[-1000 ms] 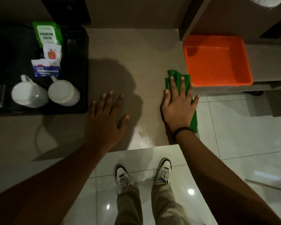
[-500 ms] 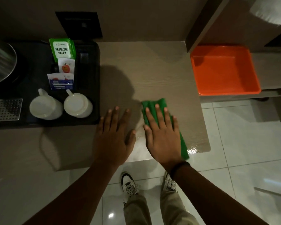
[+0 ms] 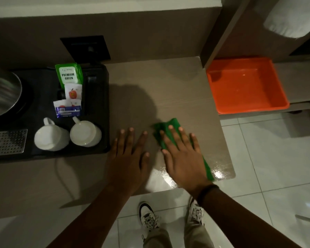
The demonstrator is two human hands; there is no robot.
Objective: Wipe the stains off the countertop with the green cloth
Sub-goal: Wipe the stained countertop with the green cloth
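Right hand [image 3: 183,158] flat, fingers spread, pressing green cloth [image 3: 166,130] onto countertop [image 3: 177,90] near front edge. Left hand [image 3: 128,156] open, empty, braced beside. Wiping looks mid-way: wet sheen at front corner, stains indiscernible.

Cloth [image 3: 166,130] on the countertop [image 3: 177,90] under the right hand [image 3: 183,158], left hand [image 3: 128,154] beside it; tray [image 3: 97,111] left, bin [image 3: 247,85] right
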